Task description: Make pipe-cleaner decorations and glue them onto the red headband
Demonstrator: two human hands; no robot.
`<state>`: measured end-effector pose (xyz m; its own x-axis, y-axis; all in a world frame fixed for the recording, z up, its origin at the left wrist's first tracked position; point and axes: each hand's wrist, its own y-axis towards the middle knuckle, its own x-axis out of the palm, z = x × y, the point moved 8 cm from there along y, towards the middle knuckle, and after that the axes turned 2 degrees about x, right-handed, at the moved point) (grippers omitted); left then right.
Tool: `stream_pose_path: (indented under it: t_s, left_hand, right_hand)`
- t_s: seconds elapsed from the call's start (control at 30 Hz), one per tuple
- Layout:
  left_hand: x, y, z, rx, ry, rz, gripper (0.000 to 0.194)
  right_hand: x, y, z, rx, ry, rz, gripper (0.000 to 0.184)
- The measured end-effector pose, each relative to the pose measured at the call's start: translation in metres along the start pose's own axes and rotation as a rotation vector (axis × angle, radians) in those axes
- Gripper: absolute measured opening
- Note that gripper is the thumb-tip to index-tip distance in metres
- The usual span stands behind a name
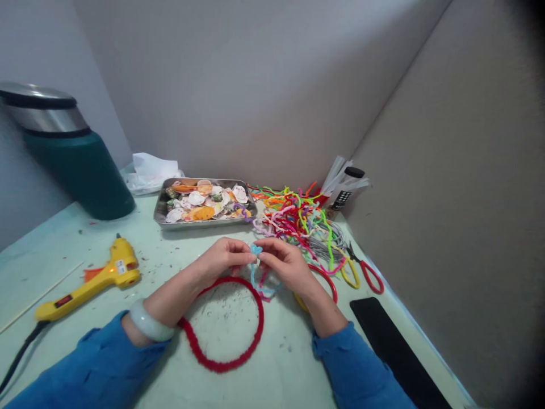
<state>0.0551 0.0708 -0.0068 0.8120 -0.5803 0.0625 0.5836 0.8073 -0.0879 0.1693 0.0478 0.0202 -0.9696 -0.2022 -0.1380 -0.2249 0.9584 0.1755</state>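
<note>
Between my two hands is a light blue pipe cleaner [256, 249], its top bent into small loops like a flower and its tail hanging down. My left hand [225, 258] pinches the looped part from the left. From the right, my right hand [284, 262] pinches the same loops with thumb and forefinger. Below them a red fuzzy ring [260, 335] lies on the table, partly covered by my left wrist. A pink pipe cleaner [264, 296] lies beside the blue tail.
A yellow glue gun [91, 279] and a green bottle [80, 165] stand left. Behind are a metal tray [204, 225] of shells and a heap of coloured pipe cleaners [293, 216]. Scissors [371, 275] and a black strip [394, 352] lie right, near the table's edge.
</note>
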Motion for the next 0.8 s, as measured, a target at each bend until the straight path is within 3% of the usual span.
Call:
stream_pose_path:
  t_s: [0.17,0.43,0.8]
  left_hand:
    - [0.000,0.000,0.001,-0.005,0.025,-0.006,0.022]
    - [-0.001,0.001,-0.004,-0.046,0.036,0.004,0.028]
    - [-0.005,0.003,-0.006,-0.012,0.070,0.062,0.025]
  right_hand:
    - [-0.002,0.000,0.003,0.013,-0.053,0.014,0.016]
    - [-0.008,0.001,-0.004,-0.143,-0.250,0.130,0.011]
    - [-0.004,0.001,0.005,-0.119,-0.180,0.172,0.011]
